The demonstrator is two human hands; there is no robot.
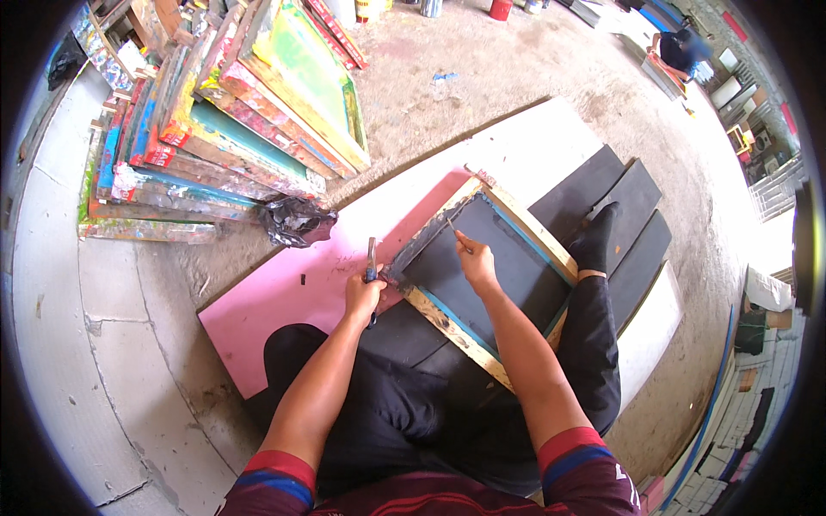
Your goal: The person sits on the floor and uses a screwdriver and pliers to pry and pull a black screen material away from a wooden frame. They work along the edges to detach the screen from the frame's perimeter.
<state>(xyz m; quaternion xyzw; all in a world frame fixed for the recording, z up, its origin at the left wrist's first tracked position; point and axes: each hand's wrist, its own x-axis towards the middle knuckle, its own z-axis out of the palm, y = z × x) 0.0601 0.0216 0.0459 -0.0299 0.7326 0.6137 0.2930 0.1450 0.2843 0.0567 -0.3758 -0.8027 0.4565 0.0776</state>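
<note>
A wooden screen-printing frame with dark mesh and blue strips along its inner edges lies tilted in front of me. My right hand is closed around a thin tool, whose narrow tip reaches the grey, smeared strip inside the frame's far left side. Left of the frame, my left hand grips a tool with a metal upper part and a dark blue handle; its exact kind is unclear. My foot in a black sock rests beside the frame's right corner.
Under the frame lie a pink and white board and dark panels. Paint-stained frames are stacked at the far left, with a crumpled black plastic bag beside them. Another person sits at the far right.
</note>
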